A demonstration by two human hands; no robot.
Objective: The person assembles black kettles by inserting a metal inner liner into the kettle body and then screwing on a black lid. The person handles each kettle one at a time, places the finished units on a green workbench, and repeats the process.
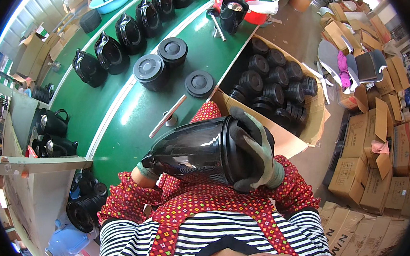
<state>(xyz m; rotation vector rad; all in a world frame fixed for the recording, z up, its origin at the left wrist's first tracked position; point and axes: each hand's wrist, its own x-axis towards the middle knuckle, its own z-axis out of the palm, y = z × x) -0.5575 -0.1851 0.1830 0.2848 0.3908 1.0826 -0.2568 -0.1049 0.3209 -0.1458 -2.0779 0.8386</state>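
Observation:
A glossy black jug (192, 146) lies on its side across my front, its narrow spout end to the left. My right hand (260, 150), in a grey-green glove, has its fingers curved round the wide black round end of the jug. At the spout end, my left hand (147, 173) grips the jug from beneath; a green glove cuff shows, while its fingers are mostly hidden behind the body. Just beyond the jug, on the green table (127, 124), stands a small metal fixture with a long bar (167, 117).
Black round parts are stacked (148, 70) on the table, with a single disc (199, 83) nearby. Several black jugs (130, 33) stand in a row behind. An open carton (317, 112) of black round parts adjoins the table's right edge. Cardboard boxes (354, 130) pile up at right.

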